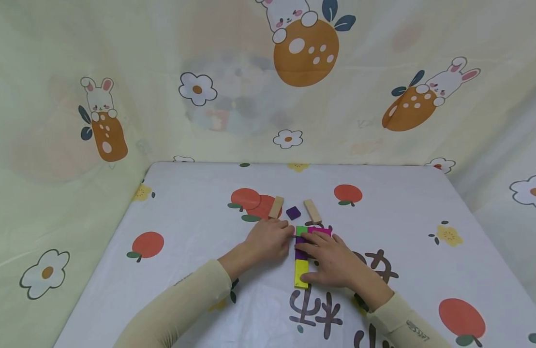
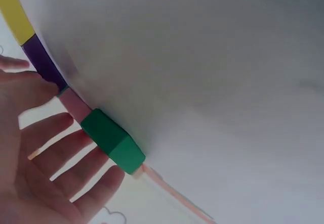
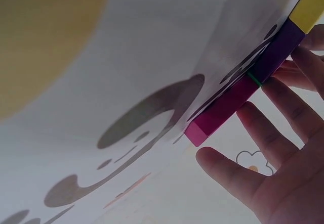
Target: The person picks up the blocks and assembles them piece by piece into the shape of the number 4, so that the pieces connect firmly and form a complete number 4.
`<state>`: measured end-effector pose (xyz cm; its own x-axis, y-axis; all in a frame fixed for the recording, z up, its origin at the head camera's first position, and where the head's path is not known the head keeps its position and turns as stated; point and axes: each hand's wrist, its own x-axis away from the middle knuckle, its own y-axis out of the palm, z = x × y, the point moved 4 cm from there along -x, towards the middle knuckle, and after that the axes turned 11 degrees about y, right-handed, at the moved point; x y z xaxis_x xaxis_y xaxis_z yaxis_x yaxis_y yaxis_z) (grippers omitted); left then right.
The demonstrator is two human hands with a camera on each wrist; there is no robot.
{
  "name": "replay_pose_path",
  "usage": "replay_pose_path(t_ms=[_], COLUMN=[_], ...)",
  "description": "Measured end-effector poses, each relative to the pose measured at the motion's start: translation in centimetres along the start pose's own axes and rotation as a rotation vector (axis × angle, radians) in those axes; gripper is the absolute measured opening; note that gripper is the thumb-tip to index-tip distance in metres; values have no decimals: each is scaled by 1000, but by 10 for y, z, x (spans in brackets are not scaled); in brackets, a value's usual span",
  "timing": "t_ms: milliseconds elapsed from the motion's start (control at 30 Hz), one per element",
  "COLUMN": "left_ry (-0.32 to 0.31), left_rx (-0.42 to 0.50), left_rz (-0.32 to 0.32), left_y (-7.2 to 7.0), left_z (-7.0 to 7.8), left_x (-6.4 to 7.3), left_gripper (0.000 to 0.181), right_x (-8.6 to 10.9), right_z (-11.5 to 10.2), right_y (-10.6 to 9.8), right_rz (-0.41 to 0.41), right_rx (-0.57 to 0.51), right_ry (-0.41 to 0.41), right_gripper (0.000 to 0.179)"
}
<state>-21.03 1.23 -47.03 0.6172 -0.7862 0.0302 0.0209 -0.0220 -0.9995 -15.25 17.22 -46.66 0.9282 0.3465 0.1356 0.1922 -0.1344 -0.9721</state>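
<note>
Both hands work at a line of coloured blocks. My left hand point(image 1: 270, 240) is on its left side; in the left wrist view its thumb is by the purple block point(image 2: 44, 64), and its extended fingers touch a pink block point(image 2: 77, 104) and a green block point(image 2: 113, 142), largely hidden in the head view. From the right, my right hand point(image 1: 331, 256) rests spread fingers on the line, thumb at the yellow block point(image 1: 301, 273). Above the purple sits a light green block point(image 1: 300, 230), with a magenta block point(image 1: 322, 232) running right.
Beyond the hands lie two plain wooden blocks, one on the left point(image 1: 275, 207) and one on the right point(image 1: 312, 211), with a loose purple block point(image 1: 293, 212) between them. A printed white cloth point(image 1: 185, 208) covers the table, and a patterned curtain point(image 1: 233, 145) hangs behind.
</note>
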Motion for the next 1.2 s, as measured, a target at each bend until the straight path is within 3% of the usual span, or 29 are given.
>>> replay_pose_path(t_ms=[200, 400, 533, 1200], left_ry=[42, 21, 14, 19], left_rx=[-64, -58, -53, -50], left_rz=[-73, -111, -132, -172], left_y=[2, 2, 3, 0], left_z=[7, 11, 13, 17], left_x=[3, 7, 9, 13], left_gripper=[53, 80, 89, 93], right_x=[-1, -2, -2, -3], right_z=[0, 0, -1, -3], right_y=[0, 0, 1, -5], right_rz=[6, 10, -7, -5], right_rx=[-6, -10, -18, 1], right_ry=[-11, -21, -12, -27], right_gripper=[74, 73, 75, 71])
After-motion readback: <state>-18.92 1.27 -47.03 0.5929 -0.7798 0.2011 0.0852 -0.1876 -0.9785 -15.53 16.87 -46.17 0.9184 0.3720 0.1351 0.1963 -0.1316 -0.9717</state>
